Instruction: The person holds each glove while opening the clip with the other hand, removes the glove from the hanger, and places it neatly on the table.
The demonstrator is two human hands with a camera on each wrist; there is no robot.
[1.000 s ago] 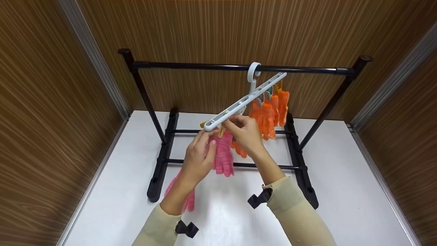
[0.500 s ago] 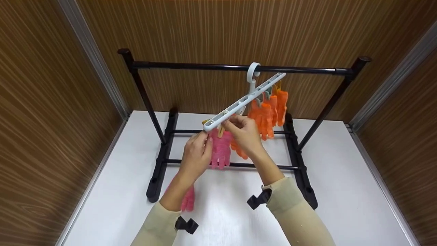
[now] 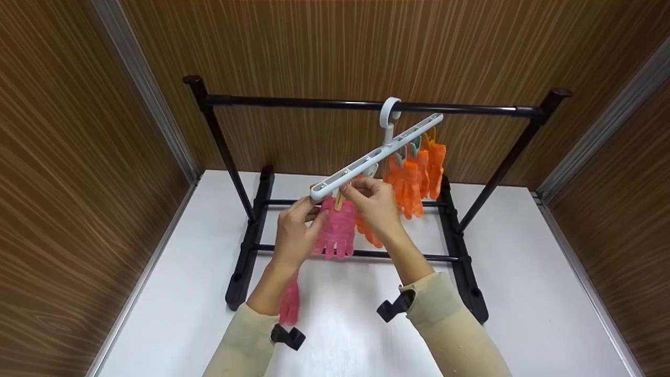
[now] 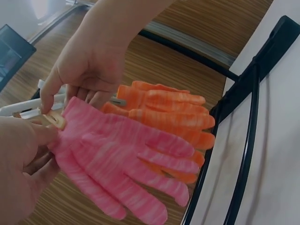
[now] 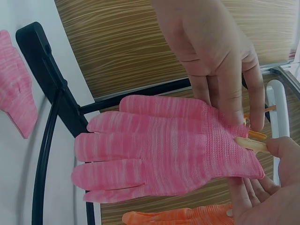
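A white clip hanger [image 3: 377,154] hangs tilted from the black rail [image 3: 314,103], with orange gloves [image 3: 411,180] clipped along its right part. A pink glove [image 3: 335,235] hangs under its left end. My left hand [image 3: 306,212] pinches that glove's cuff [image 4: 58,140]. My right hand [image 3: 352,191] pinches a beige clip [image 5: 251,143] at the cuff, just under the hanger bar. In the right wrist view the pink glove [image 5: 164,150] spreads flat, with the left hand's fingers [image 5: 229,93] lying on its cuff.
A second pink glove [image 3: 289,306] lies on the white table [image 3: 523,272], partly hidden by my left forearm. The rack's black base bars [image 3: 251,246] stand on the table below the hands. Wood panel walls [image 3: 63,157] close in left, back and right.
The pink glove has risen a little toward the hanger's left end. My left hand has shifted slightly left on the cuff. The right hand stays at the clip.
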